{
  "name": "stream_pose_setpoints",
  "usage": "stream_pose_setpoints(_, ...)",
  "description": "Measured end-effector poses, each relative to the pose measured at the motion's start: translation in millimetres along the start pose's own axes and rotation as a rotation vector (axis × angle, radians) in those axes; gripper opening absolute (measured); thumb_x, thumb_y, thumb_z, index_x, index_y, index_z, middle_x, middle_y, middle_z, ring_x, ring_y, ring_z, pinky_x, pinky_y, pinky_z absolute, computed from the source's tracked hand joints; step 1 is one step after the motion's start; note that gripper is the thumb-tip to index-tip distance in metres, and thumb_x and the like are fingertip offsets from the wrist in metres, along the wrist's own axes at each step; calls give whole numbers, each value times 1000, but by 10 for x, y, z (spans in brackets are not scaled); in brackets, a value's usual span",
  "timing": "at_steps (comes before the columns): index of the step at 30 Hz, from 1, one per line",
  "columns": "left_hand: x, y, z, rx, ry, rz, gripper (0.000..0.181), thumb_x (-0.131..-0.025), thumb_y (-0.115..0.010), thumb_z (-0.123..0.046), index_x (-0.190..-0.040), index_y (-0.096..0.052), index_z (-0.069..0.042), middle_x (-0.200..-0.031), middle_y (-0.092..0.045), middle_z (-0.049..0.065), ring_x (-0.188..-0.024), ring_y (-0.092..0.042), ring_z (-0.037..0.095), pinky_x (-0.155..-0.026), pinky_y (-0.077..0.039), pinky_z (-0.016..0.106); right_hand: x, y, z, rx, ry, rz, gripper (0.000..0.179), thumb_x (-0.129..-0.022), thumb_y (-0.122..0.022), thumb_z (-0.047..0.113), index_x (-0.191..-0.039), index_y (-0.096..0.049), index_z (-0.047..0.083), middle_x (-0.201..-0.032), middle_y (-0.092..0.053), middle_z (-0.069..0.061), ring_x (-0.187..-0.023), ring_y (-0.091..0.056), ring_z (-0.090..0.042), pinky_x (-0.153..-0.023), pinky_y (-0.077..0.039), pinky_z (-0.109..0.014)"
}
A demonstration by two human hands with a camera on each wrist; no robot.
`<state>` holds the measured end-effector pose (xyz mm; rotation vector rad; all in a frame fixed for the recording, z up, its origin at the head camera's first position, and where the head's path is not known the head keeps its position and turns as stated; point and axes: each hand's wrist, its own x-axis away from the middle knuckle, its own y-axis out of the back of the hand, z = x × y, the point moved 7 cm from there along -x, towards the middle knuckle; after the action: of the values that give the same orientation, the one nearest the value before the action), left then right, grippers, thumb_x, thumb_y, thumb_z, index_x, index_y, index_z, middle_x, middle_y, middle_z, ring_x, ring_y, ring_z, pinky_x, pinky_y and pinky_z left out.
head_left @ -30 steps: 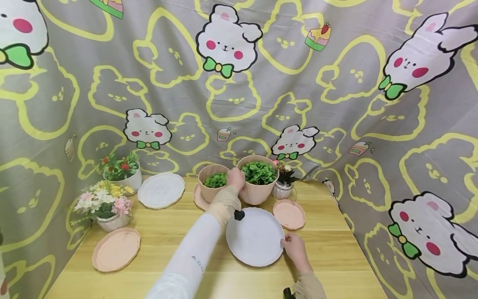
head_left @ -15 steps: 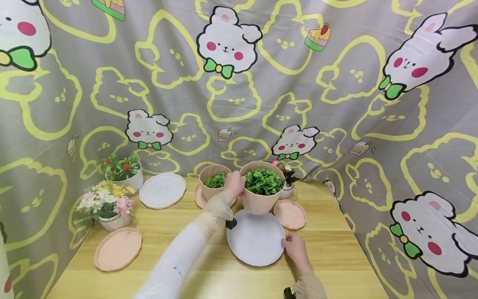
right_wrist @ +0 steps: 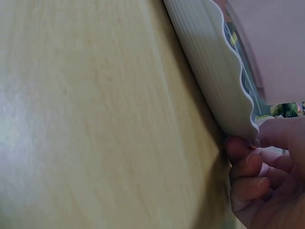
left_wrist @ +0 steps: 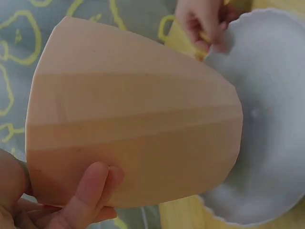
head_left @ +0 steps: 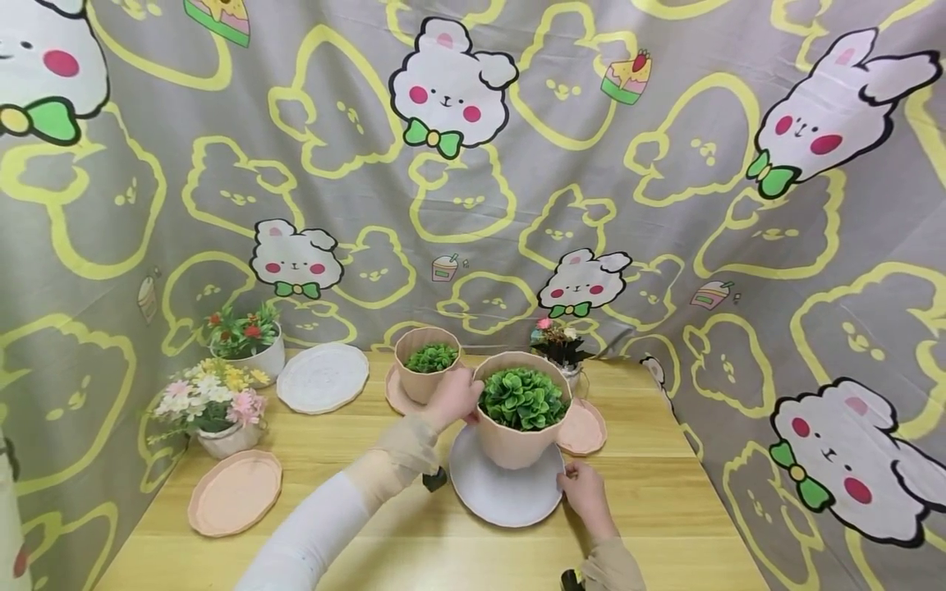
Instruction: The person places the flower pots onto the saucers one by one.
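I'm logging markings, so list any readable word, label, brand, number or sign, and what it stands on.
No text can be read anywhere, including the held pot, large plate and white sleeve.
Cup drawings on the curtain: any lettering is too small to read.

The held pot (head_left: 517,447) partly hides the large plate (head_left: 507,498).

Peach pot (left_wrist: 133,109) in left hand (left_wrist: 71,210)

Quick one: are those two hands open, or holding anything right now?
Left hand: closed, holding the larger leafy pink pot over the plate.
Right hand: closed, pinching that plate's edge.
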<state>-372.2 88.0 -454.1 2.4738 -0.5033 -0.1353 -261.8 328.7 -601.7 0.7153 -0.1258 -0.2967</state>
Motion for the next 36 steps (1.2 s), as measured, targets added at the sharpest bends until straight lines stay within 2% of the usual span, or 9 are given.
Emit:
stream_pose_setpoints(2, 71, -38, 23, -4, -4, 12, 25, -97, -42, -11, -106, -59, 4, -64, -64, 12, -45, -66, 18, -49, -59, 34, 1, 3, -7, 3, -4, 0, 14, -82, -61, 4, -87, -64, -8, -66, -65, -10, -55, -55, -12, -48, -46, -24)
stream_pose_setpoints(3, 103, -55, 34, -7, -5, 16, 28, -97, -42, -11, -114, -56, 7, -64, -64, 11, -45, -66, 19, -49, -59, 34, 2, 7, -3, 10, 0, -2, 14, -82, -61, 5, -87, -64, -8, -67, -65, -10, -55, -55, -12, -49, -46, -24)
stream_pose_setpoints(7, 202, -123, 85, -6, -9, 28, 32, -98, -43, -10, -122, -52, 9, -63, -64, 12, -43, -65, 19, -47, -58, 33, 3, 15, 10, 28, 8, -3, 13, -83, -61, 6, -86, -64, -6, -69, -67, -11, -60, -56, -13, -52, -46, -25)
stream_pose_setpoints(13, 257, -209, 190, 25, 4, 48, 27, -98, -44, -10, -117, -55, 5, -60, -62, 8, -42, -64, 15, -44, -56, 30, -4, 22, 6, 37, 6, -9, 11, -80, -62, 6, -83, -63, -5, -70, -67, -12, -63, -58, -16, -55, -47, -27)
stream_pose_setpoints(17, 262, -210, 219, 42, 7, 49, 33, -97, -45, -11, -125, -52, 7, -63, -64, 12, -42, -64, 16, -44, -56, 30, 0, 21, 5, 36, -4, -4, 12, -81, -61, 6, -84, -63, -5, -71, -66, -13, -64, -59, -17, -55, -47, -28)
stream_pose_setpoints(20, 276, -201, 250, 74, 29, 58, 43, -97, -45, -12, -137, -45, 5, -78, -69, 22, -43, -64, 17, -44, -57, 30, 2, 12, -2, 30, -16, 0, 12, -82, -61, 6, -85, -63, -5, -71, -66, -12, -63, -58, -17, -54, -47, -27)
stream_pose_setpoints(26, 305, -214, 349, 200, 76, 106, 46, -99, -47, -15, -143, -44, -1, -113, -64, 33, -52, -69, 23, -52, -60, 33, 12, 8, 15, 20, -15, 4, 12, -84, -60, 5, -85, -62, -6, -69, -64, -11, -60, -56, -15, -52, -46, -26)
stream_pose_setpoints(31, 367, -191, 388, 252, 93, 114, 51, -100, -50, -20, -145, -40, 1, -116, -64, 31, -63, -72, 28, -55, -61, 34, 28, 17, 38, 5, -11, 4, 12, -83, -61, 5, -85, -62, -6, -68, -64, -11, -58, -56, -15, -51, -46, -26)
stream_pose_setpoints(36, 433, -152, 413, 250, 76, 101, 53, -100, -52, -25, -143, -42, 4, -116, -65, 26, -75, -73, 31, -58, -60, 39, 39, 25, 43, -51, 69, -18, 13, -83, -60, 8, -81, -61, -6, -62, -61, -9, -52, -55, -13, -47, -46, -26)
